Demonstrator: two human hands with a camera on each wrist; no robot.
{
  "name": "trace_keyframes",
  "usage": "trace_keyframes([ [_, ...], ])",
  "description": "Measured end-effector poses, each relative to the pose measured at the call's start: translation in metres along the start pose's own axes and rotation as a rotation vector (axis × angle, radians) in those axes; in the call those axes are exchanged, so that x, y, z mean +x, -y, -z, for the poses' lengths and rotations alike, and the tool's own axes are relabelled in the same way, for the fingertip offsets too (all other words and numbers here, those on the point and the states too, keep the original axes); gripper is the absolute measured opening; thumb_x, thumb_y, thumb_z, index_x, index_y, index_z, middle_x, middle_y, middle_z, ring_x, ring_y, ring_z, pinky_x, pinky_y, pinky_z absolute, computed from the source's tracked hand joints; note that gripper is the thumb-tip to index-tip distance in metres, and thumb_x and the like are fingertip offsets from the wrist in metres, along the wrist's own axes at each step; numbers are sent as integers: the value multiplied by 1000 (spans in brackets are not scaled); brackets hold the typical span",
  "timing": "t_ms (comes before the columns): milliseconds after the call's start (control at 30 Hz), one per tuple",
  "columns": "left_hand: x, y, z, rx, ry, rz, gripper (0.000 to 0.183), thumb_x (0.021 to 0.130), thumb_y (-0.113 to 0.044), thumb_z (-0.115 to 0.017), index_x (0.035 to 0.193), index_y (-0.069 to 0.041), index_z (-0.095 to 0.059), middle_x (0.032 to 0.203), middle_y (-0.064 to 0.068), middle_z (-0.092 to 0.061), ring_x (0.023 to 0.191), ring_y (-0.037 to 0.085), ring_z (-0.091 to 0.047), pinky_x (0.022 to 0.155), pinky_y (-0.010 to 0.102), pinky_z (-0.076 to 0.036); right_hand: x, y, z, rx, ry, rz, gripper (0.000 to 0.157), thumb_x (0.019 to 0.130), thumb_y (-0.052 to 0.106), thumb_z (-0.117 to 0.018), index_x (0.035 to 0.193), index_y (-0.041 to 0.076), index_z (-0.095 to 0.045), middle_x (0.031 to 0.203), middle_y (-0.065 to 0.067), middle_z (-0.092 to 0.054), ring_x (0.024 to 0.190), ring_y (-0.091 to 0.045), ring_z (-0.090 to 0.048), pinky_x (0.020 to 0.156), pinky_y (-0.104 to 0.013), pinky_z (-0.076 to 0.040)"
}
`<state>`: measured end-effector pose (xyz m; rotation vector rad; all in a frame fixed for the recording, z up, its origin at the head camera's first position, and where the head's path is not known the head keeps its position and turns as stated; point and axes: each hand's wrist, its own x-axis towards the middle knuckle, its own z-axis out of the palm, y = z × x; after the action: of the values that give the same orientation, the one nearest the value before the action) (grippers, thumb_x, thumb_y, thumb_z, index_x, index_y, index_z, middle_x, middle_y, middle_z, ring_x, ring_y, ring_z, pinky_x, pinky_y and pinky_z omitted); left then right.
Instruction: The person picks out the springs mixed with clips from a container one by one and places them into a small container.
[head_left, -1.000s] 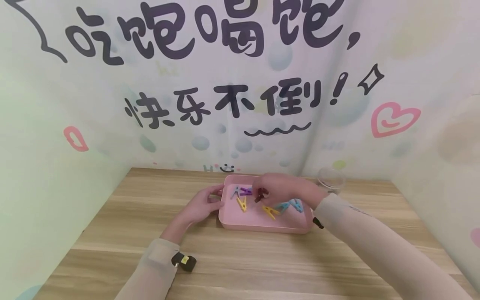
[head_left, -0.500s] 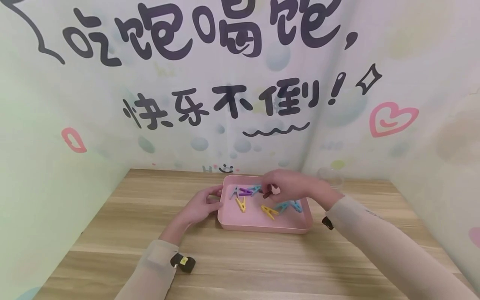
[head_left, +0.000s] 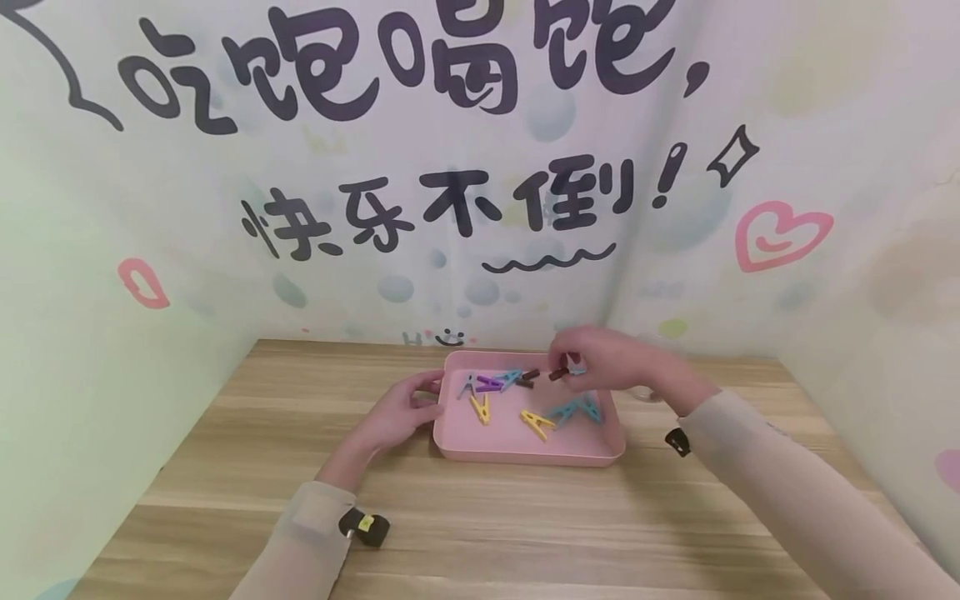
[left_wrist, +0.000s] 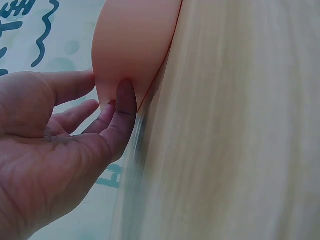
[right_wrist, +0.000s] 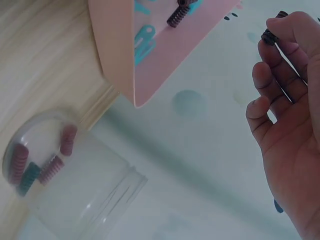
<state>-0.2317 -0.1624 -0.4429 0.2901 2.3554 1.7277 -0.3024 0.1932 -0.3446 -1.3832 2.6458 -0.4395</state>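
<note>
My right hand [head_left: 603,362] pinches a small dark brown ribbed piece [right_wrist: 270,37] between thumb and fingertips, above the far right part of the pink tray [head_left: 480,442]. Its other fingers are loosely bent in the right wrist view. My left hand [head_left: 396,412] touches the tray's left end; in the left wrist view its fingertips rest against the outer wall [left_wrist: 137,40]. Brown ribbed pieces [head_left: 531,375] lie in the tray near the back. Around them are purple [head_left: 490,384], yellow [head_left: 481,409] and light blue clothespins [head_left: 510,380].
A clear jar [right_wrist: 95,185], partly hidden behind the right wrist in the head view, stands right of the tray. Several reddish and teal ribbed pieces [right_wrist: 28,178] lie inside it. The wooden table [head_left: 450,533] meets a printed wall sheet [head_left: 360,308] behind the tray.
My right hand has moved right and toward the back with the brown ribbed piece, uncovering the light blue clothespin and brown pieces behind it. The left hand stays at the tray's end.
</note>
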Motion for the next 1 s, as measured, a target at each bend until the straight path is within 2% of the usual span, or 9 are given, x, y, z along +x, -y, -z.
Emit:
trace_keyframes([
  [233,0,1,0,-7,5,-13,61,103,5,-62,159,6,-39,145,30,-51,125,44,-63,98,43,-62,-14,-8,8,27,-34,-43,18,89,6,-78,99,20,-74,93,9,-65,86,-21,-60,74,-32,-53],
  [600,2,1,0,-7,7,0,61,103,4,-62,160,5,-39,144,29,-51,124,42,-64,98,41,-62,-35,-27,19,7,-99,-53,18,89,6,-78,97,21,-74,92,12,-65,84,-15,-58,75,-38,-57],
  [800,2,2,1,-8,14,-14,61,103,5,-62,159,7,-39,144,30,-51,125,45,-63,99,43,-61,-47,-39,22,23,-107,-117,20,90,2,-74,97,21,-72,94,8,-68,88,-23,-61,80,-45,-57],
  [1000,2,1,0,-4,18,-7,60,103,5,-61,159,7,-39,144,30,-51,126,45,-62,100,43,-61,-59,-50,26,23,-125,-185,21,88,3,-79,99,20,-73,93,11,-67,90,-23,-61,81,-48,-59],
])
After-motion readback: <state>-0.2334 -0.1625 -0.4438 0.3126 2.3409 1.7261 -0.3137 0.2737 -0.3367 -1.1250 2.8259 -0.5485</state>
